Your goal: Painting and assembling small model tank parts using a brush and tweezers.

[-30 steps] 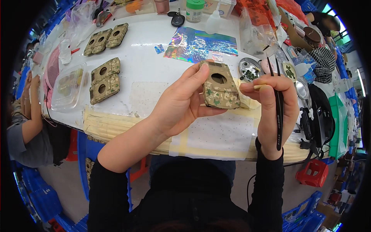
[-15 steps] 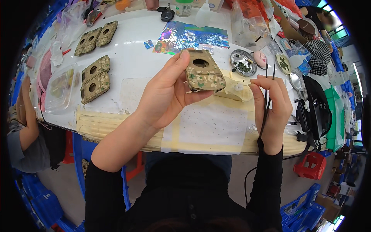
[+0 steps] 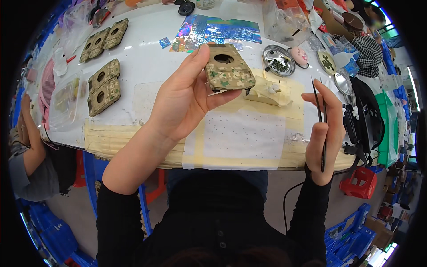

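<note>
My left hand (image 3: 178, 104) is closed around a camouflage toy tank hull (image 3: 231, 79), thumb on its upper left edge and fingers underneath. The hull has a round hole in its top. To the right, my right hand (image 3: 332, 127) keeps a pair of black tweezers (image 3: 324, 147) against the palm, tips pointing up, with thumb and forefinger apart. Between the hands, a small white piece with a tan tip (image 3: 274, 89) sits on a tape-covered block (image 3: 260, 95). Behind it stands a round metal dish (image 3: 292, 71) of small dark green parts (image 3: 280, 65).
More camouflage hulls (image 3: 103, 99) lie on the left, near a clear plastic box (image 3: 66, 104). White paper (image 3: 240, 138) with tiny specks is taped at the front edge. Shiny holographic sheet (image 3: 218, 33) lies behind. A black bag (image 3: 369, 120) and green tray (image 3: 388, 133) are at right.
My right hand has let go of the small white piece and drawn right, away from the block, its thumb and forefinger spreading. The left hand still holds the hull. The whole view has shifted slightly.
</note>
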`<state>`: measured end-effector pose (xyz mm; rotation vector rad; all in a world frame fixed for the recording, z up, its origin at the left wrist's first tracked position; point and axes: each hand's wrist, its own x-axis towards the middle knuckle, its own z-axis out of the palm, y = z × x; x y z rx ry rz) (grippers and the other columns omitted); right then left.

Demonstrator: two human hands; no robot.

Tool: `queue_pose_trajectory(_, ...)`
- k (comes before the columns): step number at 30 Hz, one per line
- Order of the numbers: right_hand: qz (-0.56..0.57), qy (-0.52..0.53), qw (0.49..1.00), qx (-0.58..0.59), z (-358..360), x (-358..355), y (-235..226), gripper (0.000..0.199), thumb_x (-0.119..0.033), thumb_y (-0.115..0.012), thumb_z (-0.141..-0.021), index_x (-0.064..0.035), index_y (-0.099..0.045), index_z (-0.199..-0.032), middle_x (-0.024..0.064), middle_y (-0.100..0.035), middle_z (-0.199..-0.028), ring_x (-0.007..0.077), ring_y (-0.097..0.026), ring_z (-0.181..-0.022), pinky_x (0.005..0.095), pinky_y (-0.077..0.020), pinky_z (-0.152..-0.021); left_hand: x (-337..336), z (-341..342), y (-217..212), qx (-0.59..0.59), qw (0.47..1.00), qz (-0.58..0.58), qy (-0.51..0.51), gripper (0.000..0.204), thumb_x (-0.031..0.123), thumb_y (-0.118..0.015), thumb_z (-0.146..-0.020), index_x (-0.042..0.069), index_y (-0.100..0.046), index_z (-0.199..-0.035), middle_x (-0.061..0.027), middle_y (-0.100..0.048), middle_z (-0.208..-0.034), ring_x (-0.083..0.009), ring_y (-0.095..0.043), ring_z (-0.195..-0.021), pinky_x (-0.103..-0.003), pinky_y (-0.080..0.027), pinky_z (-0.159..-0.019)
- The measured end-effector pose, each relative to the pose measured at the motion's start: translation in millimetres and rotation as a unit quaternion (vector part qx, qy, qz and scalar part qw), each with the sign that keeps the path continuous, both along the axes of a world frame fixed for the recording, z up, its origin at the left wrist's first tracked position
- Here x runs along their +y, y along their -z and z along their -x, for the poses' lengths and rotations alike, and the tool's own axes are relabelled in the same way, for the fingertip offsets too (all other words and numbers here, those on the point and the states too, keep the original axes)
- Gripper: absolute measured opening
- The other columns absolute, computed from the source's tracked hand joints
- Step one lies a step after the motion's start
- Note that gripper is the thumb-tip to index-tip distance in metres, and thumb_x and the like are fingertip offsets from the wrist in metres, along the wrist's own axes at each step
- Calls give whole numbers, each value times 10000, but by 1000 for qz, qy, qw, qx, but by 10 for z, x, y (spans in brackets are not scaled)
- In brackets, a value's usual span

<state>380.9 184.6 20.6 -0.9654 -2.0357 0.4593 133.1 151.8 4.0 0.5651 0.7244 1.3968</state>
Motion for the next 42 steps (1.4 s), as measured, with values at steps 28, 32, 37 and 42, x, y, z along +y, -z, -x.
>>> queue_pose_trajectory(28, 385, -126, 898, 168, -103, -399, 396, 79, -15, -617, -898, 49, -589, -936, 105, -664, -887, 148, -661, -833, 253, -526, -762, 10, -2, 34, 5, 1000, -7, -3, 519, 351, -297, -1035, -63, -380, -1337, -268, -518, -1271, -312, -551, -1184, -302, -573, -889)
queue_pose_trajectory(32, 388, -133, 899, 153, -72, -394, 422, 81, -23, -610, -906, 51, -592, -932, 100, -657, -870, 139, -658, -821, 241, -527, -741, 9, 14, 35, 3, 1000, -7, -2, 521, 355, -299, -1035, -60, -385, -1337, -260, -517, -1279, -305, -555, -1180, -301, -570, -893)
queue_pose_trajectory(37, 381, -124, 905, 145, -64, -406, 454, 73, -20, -610, -903, 50, -603, -923, 93, -658, -852, 128, -651, -799, 238, -523, -728, 2, 4, 25, 4, 1000, -2, -3, 523, 362, -301, -1034, -55, -399, -1333, -250, -522, -1281, -298, -560, -1176, -301, -568, -895)
queue_pose_trajectory(42, 376, -117, 909, 137, -67, -411, 463, 67, -14, -618, -895, 49, -610, -915, 85, -660, -834, 121, -644, -785, 235, -515, -716, 6, 5, 33, 3, 1000, -6, -1, 524, 363, -298, -1034, -55, -403, -1331, -252, -526, -1274, -299, -561, -1175, -297, -570, -892)
